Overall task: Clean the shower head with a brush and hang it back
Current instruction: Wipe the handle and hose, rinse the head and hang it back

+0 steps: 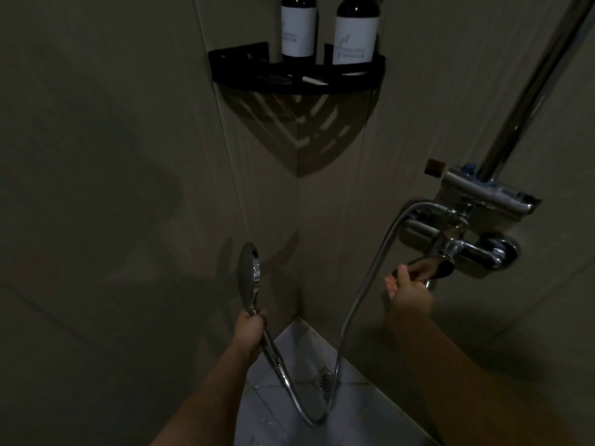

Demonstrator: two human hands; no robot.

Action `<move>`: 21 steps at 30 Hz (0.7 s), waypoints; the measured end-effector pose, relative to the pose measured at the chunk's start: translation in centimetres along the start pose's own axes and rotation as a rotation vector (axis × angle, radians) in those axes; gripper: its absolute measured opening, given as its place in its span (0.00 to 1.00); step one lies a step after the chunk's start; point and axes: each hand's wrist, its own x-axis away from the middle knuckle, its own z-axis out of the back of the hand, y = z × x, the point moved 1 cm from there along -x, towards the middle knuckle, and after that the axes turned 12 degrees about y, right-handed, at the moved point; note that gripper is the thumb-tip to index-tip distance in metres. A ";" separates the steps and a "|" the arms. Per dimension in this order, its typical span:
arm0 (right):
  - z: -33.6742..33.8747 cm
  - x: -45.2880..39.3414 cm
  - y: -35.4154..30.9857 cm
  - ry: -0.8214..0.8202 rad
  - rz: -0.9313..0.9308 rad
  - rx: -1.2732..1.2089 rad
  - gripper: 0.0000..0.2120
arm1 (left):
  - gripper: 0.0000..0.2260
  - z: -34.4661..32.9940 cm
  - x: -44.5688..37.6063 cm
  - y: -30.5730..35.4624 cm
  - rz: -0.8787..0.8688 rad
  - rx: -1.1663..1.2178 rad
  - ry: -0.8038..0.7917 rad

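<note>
In the dim shower corner the left hand is curled tight round the slim chrome handle of the shower head, holding it upright with the oval, dull grey spray face turned edge-on towards the corner where the two smooth tiled walls meet. From below the fist a ribbed metal hose drops in a long loop towards the pale tiled floor, passes just above the small slotted drain, then climbs to the polished mixer tap on the right-hand wall. The right hand reaches up to that tap, thumb and fingers pinching the flat, rounded lever. A shiny round riser pipe slants up from the tap. High in the corner a black slatted shelf carries two dark bottles with plain white labels.
</note>
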 end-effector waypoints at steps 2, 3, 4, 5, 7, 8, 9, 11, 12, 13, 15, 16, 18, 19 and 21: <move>0.0 -0.2 0.1 0.006 0.012 0.006 0.12 | 0.10 -0.1 -0.1 0.0 0.016 0.017 -0.005; 0.0 -0.4 0.1 0.010 0.016 0.006 0.12 | 0.09 -0.1 -0.2 0.0 0.020 0.024 -0.007; 0.0 -0.3 0.1 0.007 0.012 0.006 0.11 | 0.09 -0.1 -0.3 0.0 0.021 0.026 -0.009; 0.1 -0.3 0.1 0.006 0.011 0.002 0.10 | 0.09 0.0 -0.3 -0.1 0.022 0.030 -0.014; 0.1 -0.2 0.1 0.000 0.012 -0.014 0.10 | 0.09 0.1 -0.5 -0.2 0.029 0.041 -0.017; 0.1 -0.1 0.0 -0.008 0.007 -0.023 0.11 | 0.09 0.2 -0.5 -0.2 0.032 0.047 -0.016; 0.1 -0.1 0.0 -0.014 0.003 -0.030 0.09 | 0.09 0.3 -0.6 -0.3 0.034 0.050 -0.013; 0.0 -0.1 0.1 -0.017 -0.010 -0.037 0.07 | 0.10 0.4 -0.5 -0.3 0.036 0.051 -0.005; 0.1 -0.2 0.1 -0.019 -0.013 -0.037 0.07 | 0.10 0.4 -0.6 -0.3 0.038 0.050 -0.005; 0.1 -0.2 0.1 -0.020 -0.006 -0.033 0.06 | 0.10 0.3 -0.6 -0.4 0.039 0.046 -0.004; 0.0 -0.3 0.2 -0.019 0.007 -0.020 0.11 | 0.09 0.2 -0.5 -0.2 0.039 0.039 0.002; 0.0 -0.3 0.2 -0.020 0.013 -0.013 0.12 | 0.09 0.2 -0.5 -0.2 0.037 0.035 0.008; 0.1 -0.5 0.2 -0.017 0.034 0.011 0.13 | 0.10 0.2 -0.3 -0.1 0.035 0.021 0.012; 0.1 -0.6 0.2 -0.019 0.041 0.014 0.13 | 0.11 0.2 -0.2 0.0 0.030 0.021 0.007; 0.1 -0.8 0.2 -0.021 0.042 0.008 0.13 | 0.12 0.1 -0.1 0.1 0.005 0.025 -0.019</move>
